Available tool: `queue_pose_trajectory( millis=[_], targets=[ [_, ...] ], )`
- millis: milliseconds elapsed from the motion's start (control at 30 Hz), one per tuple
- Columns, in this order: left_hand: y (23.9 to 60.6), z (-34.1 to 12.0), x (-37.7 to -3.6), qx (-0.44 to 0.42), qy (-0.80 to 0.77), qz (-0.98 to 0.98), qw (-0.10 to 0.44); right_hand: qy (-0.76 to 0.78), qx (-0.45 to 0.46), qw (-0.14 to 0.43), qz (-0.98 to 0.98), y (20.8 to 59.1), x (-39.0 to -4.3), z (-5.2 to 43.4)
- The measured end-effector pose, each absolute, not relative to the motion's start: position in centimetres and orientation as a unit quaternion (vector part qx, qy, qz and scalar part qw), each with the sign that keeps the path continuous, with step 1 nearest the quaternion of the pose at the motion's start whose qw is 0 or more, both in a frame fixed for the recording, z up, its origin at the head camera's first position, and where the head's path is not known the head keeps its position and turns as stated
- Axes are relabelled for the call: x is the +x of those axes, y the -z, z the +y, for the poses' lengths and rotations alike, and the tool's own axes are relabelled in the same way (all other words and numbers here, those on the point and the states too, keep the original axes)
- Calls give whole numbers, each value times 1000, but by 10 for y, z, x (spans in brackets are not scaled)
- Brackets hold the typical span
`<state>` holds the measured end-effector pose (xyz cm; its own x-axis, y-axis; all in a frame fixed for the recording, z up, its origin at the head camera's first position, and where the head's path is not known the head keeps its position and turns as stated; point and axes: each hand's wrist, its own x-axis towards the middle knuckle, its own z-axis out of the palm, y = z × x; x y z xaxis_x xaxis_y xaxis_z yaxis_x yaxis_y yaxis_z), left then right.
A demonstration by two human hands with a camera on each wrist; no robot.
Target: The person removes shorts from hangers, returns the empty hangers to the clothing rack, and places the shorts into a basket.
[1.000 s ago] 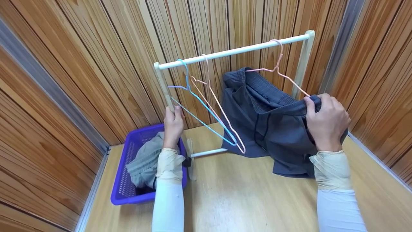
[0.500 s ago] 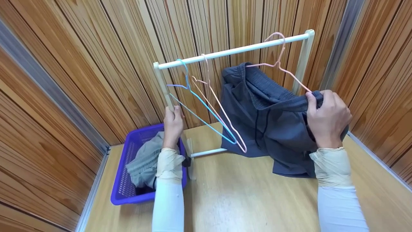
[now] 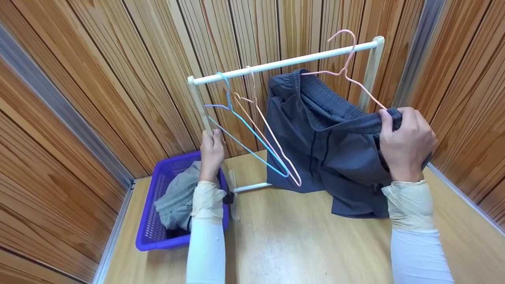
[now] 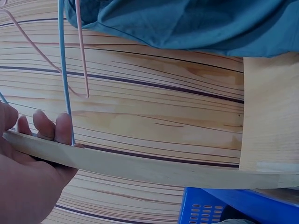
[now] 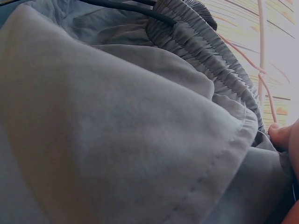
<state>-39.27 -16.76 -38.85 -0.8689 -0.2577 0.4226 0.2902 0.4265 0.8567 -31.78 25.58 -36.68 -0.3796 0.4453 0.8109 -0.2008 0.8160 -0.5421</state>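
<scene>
lifted pink hanger [image 3: 349, 67] clears rail [image 3: 284, 63]; wood-panelled walls [image 3: 98, 79], tabletop [image 3: 300, 244].

The rack [image 3: 284, 63] stands on the surface [image 3: 300, 244]; the basket [image 3: 152, 232] sits at its eight o'clock, apparently touching its foot.

Dark grey shorts [image 3: 327, 146] with a gathered elastic waistband hang open on a pink wire hanger [image 3: 351, 77], whose hook sits above the white rail [image 3: 284, 63] at 1 o'clock. The right waistband end is bunched up high; the hem drapes onto the worktop [image 3: 300, 240].
</scene>
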Motion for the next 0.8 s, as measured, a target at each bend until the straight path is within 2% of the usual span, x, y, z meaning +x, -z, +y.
queue_pose_trajectory(
  millis=[367,800],
  targets=[
    [387,-168,-393,-5,538,-806,246,-327,-86,549,-765,371,-305,258],
    [387,-170,-392,-7,529,-810,252,-345,-78,508,-786,406,-293,263]
  ],
)
